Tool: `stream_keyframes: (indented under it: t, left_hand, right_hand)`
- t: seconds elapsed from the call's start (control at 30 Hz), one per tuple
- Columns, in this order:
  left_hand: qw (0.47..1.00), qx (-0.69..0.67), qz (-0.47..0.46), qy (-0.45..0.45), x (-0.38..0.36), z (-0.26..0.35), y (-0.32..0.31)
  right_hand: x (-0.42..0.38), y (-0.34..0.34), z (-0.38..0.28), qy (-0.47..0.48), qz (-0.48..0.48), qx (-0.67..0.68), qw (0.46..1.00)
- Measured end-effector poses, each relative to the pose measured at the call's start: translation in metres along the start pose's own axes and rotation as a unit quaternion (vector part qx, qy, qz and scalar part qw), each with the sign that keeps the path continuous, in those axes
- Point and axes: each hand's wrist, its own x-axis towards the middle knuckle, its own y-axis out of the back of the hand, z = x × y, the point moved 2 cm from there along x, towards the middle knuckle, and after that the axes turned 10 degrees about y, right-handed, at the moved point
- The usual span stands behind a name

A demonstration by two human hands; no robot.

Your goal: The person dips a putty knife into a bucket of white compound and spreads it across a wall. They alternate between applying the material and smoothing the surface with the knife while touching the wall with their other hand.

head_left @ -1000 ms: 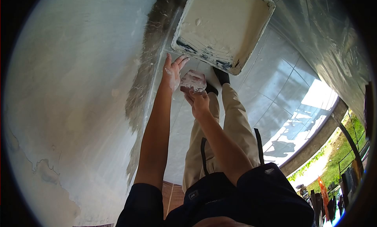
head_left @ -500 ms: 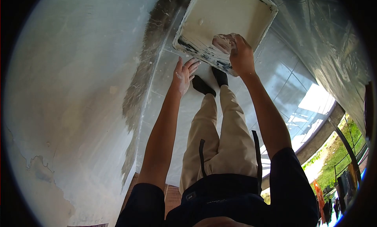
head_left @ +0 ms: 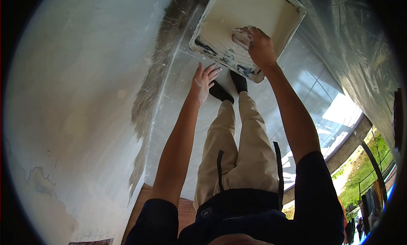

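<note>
A rectangular tray of cream-coloured paint stands at the top, its near end streaked with dark marks and smears. My right hand is closed around a paint-covered lump, perhaps a sponge or cloth, held over the paint in the tray. Whether the lump touches the paint I cannot tell. My left hand holds nothing; its fingers are spread, with white smears on the skin, just below the tray's near left corner and above the floor.
A pale painted wall fills the left, with a rough unpainted strip along its foot. Grey floor tiles lie beneath my feet. Clear plastic sheeting hangs at the right, near a sunlit opening with grass.
My right hand has moved slightly up with the lump, its wrist shifted right. My left hand has moved slightly right. The tray appears a little further right in view.
</note>
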Motion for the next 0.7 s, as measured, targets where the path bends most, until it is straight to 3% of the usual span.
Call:
stream_keyframes:
  t: [0.27,0.7]
  left_hand:
    - [1.000,-0.001,0.000,-0.002,0.003,-0.006,0.000]
    - [0.999,-0.029,-0.003,-0.021,-0.003,-0.002,-0.003]
  right_hand:
    - [0.007,-0.013,0.006,0.019,0.009,-0.013,1.000]
    - [0.003,-0.012,-0.021,-0.059,-0.044,0.085,0.994]
